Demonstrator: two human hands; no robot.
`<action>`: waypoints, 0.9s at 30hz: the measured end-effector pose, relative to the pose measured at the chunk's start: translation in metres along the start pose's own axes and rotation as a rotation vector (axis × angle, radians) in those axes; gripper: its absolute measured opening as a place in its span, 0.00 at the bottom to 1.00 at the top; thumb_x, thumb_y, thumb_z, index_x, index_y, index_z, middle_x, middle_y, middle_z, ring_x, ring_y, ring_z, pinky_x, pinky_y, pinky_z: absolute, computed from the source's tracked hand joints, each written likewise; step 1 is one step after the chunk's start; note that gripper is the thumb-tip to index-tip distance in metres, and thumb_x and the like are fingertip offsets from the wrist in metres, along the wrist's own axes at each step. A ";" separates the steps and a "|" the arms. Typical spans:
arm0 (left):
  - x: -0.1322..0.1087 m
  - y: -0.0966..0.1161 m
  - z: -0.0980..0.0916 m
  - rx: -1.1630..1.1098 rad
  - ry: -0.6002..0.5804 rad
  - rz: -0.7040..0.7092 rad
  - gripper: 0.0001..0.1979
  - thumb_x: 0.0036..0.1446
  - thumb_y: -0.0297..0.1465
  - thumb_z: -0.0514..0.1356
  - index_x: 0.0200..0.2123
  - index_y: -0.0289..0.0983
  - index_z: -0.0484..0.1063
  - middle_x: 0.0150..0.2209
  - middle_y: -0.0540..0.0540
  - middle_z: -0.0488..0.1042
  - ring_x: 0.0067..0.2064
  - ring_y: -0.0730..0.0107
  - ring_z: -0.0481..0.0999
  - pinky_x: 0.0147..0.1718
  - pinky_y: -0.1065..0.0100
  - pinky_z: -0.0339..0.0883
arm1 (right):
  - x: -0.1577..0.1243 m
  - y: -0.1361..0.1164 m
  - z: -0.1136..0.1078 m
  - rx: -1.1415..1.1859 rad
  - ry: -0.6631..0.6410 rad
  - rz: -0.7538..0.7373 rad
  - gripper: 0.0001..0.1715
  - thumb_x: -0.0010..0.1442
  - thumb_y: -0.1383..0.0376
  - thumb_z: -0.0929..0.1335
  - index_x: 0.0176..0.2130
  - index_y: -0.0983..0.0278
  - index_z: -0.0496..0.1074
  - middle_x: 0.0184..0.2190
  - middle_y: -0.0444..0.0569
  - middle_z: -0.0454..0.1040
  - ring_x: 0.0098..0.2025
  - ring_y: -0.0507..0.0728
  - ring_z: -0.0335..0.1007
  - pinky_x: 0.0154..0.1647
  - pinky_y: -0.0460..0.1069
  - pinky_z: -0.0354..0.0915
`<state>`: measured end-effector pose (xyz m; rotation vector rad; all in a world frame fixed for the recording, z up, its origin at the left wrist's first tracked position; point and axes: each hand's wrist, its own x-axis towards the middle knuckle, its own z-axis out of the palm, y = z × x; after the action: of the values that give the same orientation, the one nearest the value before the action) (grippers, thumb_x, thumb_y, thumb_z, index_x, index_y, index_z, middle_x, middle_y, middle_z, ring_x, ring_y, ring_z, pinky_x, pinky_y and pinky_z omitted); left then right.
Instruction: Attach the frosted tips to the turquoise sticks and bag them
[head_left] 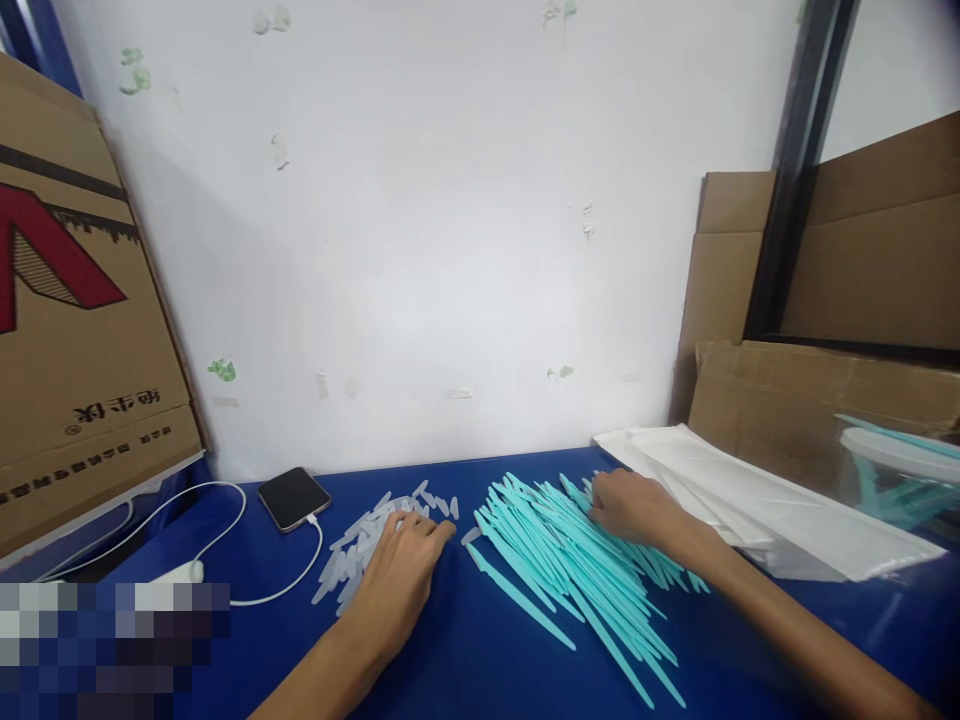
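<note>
A heap of small translucent, blade-shaped plastic pieces (349,562) lies on the blue table. My left hand (405,560) rests palm down on its right side, fingers bent and slightly apart, with no held piece visible. Right of it is a big loose pile of slim turquoise plastic sticks with pointed ends (562,550). At the far right edge of this pile, my right hand (630,508) is closed, its fingers curled downward; whatever they grip is hidden. One translucent piece (471,537) lies between the two piles, by the tip of a turquoise stick.
A phone (294,498) on a white cable (300,580) lies at the left back, near a large printed carton (82,330). White plastic bags (720,490) lie at the right. Beyond them stands a clear tub (900,470) with turquoise sticks. A white wall (450,250) closes the back.
</note>
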<state>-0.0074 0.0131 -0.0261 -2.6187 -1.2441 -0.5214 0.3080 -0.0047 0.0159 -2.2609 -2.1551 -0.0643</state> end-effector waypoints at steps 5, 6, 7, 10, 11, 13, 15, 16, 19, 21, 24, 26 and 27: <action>0.001 0.002 0.000 0.036 -0.034 -0.019 0.21 0.63 0.21 0.47 0.52 0.43 0.73 0.40 0.43 0.78 0.45 0.57 0.75 0.49 0.54 0.65 | 0.003 0.001 0.002 0.065 -0.011 -0.030 0.13 0.59 0.66 0.64 0.28 0.65 0.75 0.26 0.55 0.75 0.31 0.63 0.75 0.29 0.50 0.59; 0.001 0.002 0.000 0.022 -0.030 -0.015 0.20 0.64 0.22 0.48 0.50 0.43 0.74 0.40 0.43 0.78 0.45 0.57 0.75 0.49 0.55 0.65 | 0.003 0.001 0.002 0.087 -0.017 -0.041 0.13 0.60 0.65 0.65 0.26 0.65 0.75 0.26 0.54 0.75 0.31 0.62 0.74 0.28 0.50 0.58; 0.000 0.002 0.000 0.010 -0.030 -0.009 0.19 0.64 0.23 0.48 0.48 0.44 0.75 0.40 0.43 0.78 0.45 0.57 0.75 0.49 0.55 0.65 | 0.004 0.001 0.002 0.111 -0.025 -0.053 0.14 0.60 0.64 0.65 0.25 0.64 0.74 0.25 0.54 0.76 0.30 0.61 0.74 0.27 0.49 0.58; 0.000 0.002 -0.002 -0.008 -0.025 0.001 0.18 0.65 0.24 0.48 0.46 0.44 0.76 0.38 0.43 0.78 0.44 0.57 0.76 0.48 0.55 0.65 | 0.004 -0.002 0.002 0.201 -0.063 -0.101 0.16 0.61 0.63 0.65 0.24 0.64 0.74 0.22 0.50 0.76 0.26 0.57 0.73 0.27 0.48 0.59; 0.000 0.003 -0.002 -0.009 -0.023 0.002 0.18 0.65 0.24 0.48 0.46 0.43 0.76 0.38 0.43 0.78 0.44 0.57 0.76 0.48 0.55 0.66 | 0.004 -0.004 0.002 0.233 -0.080 -0.116 0.16 0.61 0.62 0.65 0.25 0.64 0.75 0.21 0.49 0.76 0.24 0.56 0.73 0.26 0.47 0.60; 0.001 0.004 -0.003 -0.012 -0.015 0.003 0.20 0.64 0.22 0.47 0.47 0.43 0.76 0.38 0.43 0.78 0.43 0.58 0.76 0.48 0.55 0.66 | 0.003 -0.006 0.003 0.289 -0.109 -0.137 0.14 0.62 0.60 0.65 0.30 0.64 0.77 0.20 0.47 0.76 0.22 0.54 0.73 0.26 0.45 0.61; 0.001 0.005 -0.005 -0.020 -0.020 -0.001 0.21 0.64 0.21 0.46 0.48 0.43 0.75 0.39 0.43 0.78 0.43 0.58 0.75 0.47 0.55 0.66 | 0.003 -0.008 0.004 0.325 -0.120 -0.143 0.15 0.62 0.58 0.65 0.34 0.65 0.77 0.21 0.46 0.77 0.22 0.53 0.73 0.25 0.45 0.61; 0.000 0.006 -0.006 -0.021 -0.029 -0.007 0.21 0.63 0.21 0.46 0.48 0.43 0.75 0.39 0.43 0.78 0.44 0.58 0.75 0.47 0.55 0.66 | 0.003 -0.009 0.005 0.334 -0.119 -0.140 0.16 0.63 0.57 0.65 0.36 0.65 0.78 0.20 0.46 0.77 0.21 0.53 0.73 0.25 0.45 0.61; -0.001 0.008 -0.008 -0.011 -0.069 -0.033 0.22 0.64 0.20 0.46 0.47 0.41 0.76 0.41 0.42 0.77 0.45 0.57 0.75 0.46 0.55 0.67 | 0.003 -0.009 0.003 0.325 -0.092 -0.112 0.16 0.64 0.57 0.65 0.35 0.64 0.78 0.18 0.47 0.76 0.21 0.54 0.73 0.25 0.45 0.60; -0.002 0.007 -0.007 -0.009 -0.074 -0.040 0.23 0.64 0.19 0.45 0.49 0.41 0.75 0.43 0.42 0.76 0.45 0.57 0.75 0.46 0.55 0.68 | 0.003 -0.008 0.002 0.302 -0.057 -0.084 0.15 0.64 0.58 0.66 0.34 0.64 0.77 0.18 0.47 0.76 0.22 0.55 0.73 0.25 0.46 0.59; -0.002 0.006 -0.005 -0.029 -0.043 -0.043 0.24 0.64 0.18 0.46 0.56 0.40 0.71 0.44 0.41 0.75 0.45 0.57 0.74 0.46 0.56 0.68 | 0.003 -0.007 0.000 0.269 -0.012 -0.057 0.12 0.63 0.60 0.66 0.35 0.63 0.77 0.21 0.47 0.77 0.24 0.56 0.74 0.26 0.47 0.58; -0.002 0.006 -0.004 -0.070 -0.008 -0.043 0.23 0.65 0.19 0.46 0.58 0.40 0.69 0.45 0.41 0.75 0.45 0.57 0.74 0.45 0.56 0.69 | 0.004 -0.006 0.000 0.254 0.014 -0.055 0.11 0.63 0.60 0.66 0.36 0.62 0.77 0.24 0.48 0.78 0.27 0.57 0.74 0.26 0.47 0.57; -0.002 0.006 -0.004 -0.099 0.013 -0.041 0.22 0.66 0.20 0.47 0.57 0.40 0.69 0.45 0.42 0.75 0.46 0.57 0.74 0.45 0.56 0.70 | 0.005 -0.007 0.000 0.249 0.030 -0.059 0.11 0.63 0.61 0.65 0.37 0.62 0.76 0.25 0.48 0.78 0.28 0.57 0.75 0.27 0.47 0.57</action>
<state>-0.0048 0.0062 -0.0235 -2.6708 -1.3025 -0.6212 0.3015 0.0009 0.0158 -2.0475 -2.0830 0.1596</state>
